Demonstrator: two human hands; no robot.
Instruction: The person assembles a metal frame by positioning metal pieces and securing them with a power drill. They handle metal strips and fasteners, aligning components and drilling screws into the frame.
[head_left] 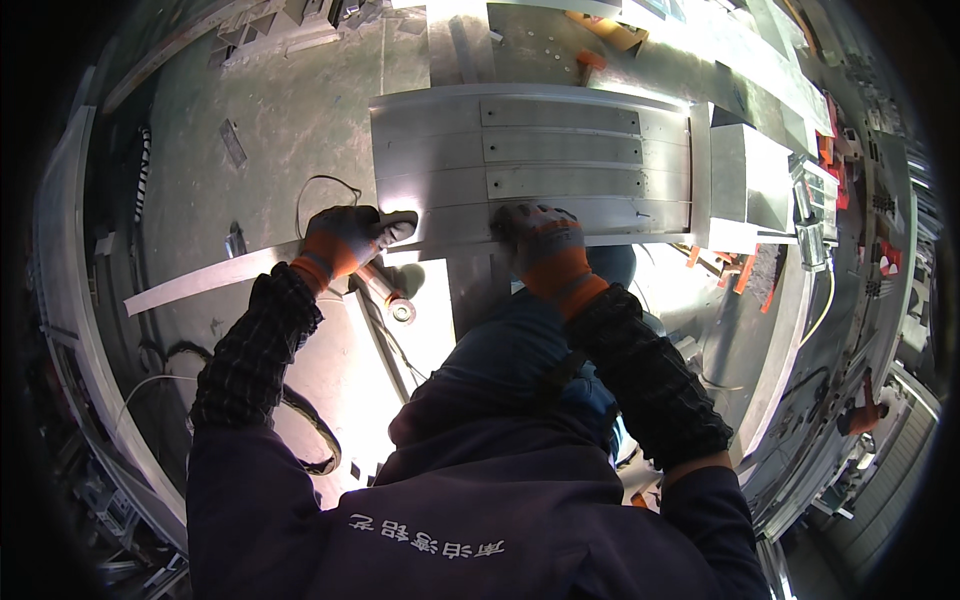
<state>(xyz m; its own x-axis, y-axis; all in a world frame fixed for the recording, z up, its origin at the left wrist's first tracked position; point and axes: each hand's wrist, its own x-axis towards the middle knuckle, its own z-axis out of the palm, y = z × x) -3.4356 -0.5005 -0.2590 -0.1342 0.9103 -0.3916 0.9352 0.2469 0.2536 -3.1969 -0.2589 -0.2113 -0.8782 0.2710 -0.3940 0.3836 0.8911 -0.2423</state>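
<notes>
A grey ribbed metal panel (430, 150) lies in front of me, with three raised strips and small dark holes on it. My right hand (545, 245), in an orange and grey work glove, has its fingers curled on the panel's near edge. At the panel's near left corner, my left hand (342, 240), gloved alike, is closed; what lies inside its grip is hidden. Just below this hand shows a short cylinder (375, 280) with a ring-shaped end. A long pale metal strip (205, 280) runs out leftward from under the left hand.
A pale metal box section (748, 180) stands right of the panel. Beyond the panel lies an orange-headed tool (590, 62). A thin cable (325, 180) loops by my left hand, and a thick dark hose (315, 425) curves lower down. Metal offcuts (300, 30) lie at far left.
</notes>
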